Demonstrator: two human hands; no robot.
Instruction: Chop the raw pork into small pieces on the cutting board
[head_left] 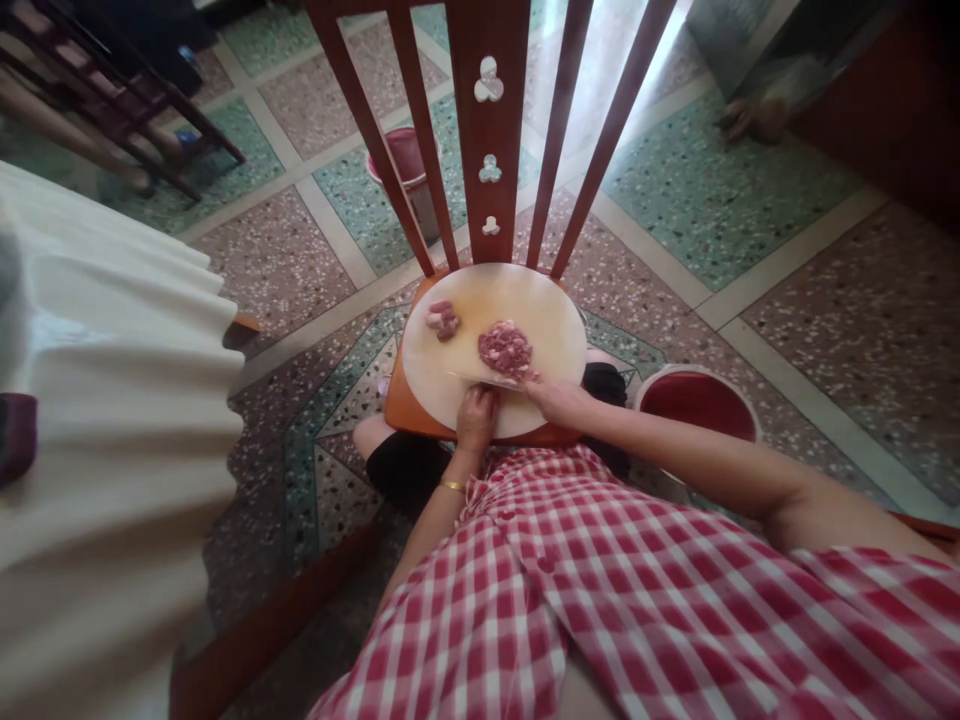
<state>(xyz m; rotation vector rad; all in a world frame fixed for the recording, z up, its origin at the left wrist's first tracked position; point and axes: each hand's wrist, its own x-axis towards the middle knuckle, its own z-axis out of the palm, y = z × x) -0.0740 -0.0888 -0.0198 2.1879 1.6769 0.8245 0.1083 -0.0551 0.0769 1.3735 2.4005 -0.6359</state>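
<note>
A round, pale cutting board [420, 385] rests on the seat of a wooden chair. A mound of chopped meat [505, 347] lies at its middle, and a few larger meat pieces [443, 320] sit apart on the left. My right hand [559, 397] is closed around the handle of a knife [480, 378], whose blade shows as a thin line along the mound's near side. Just below the blade, my left hand [478, 412] is on the board's near part with its fingers curled; whatever is under them is hidden.
The slatted chair back [491, 130] rises beyond the board. A red-lined bucket [699, 402] stands to the right, and another bucket [405, 158] is behind the chair. A table with a white cloth [112, 420] is on the left. Part of a person's leg [75, 125] shows at upper left.
</note>
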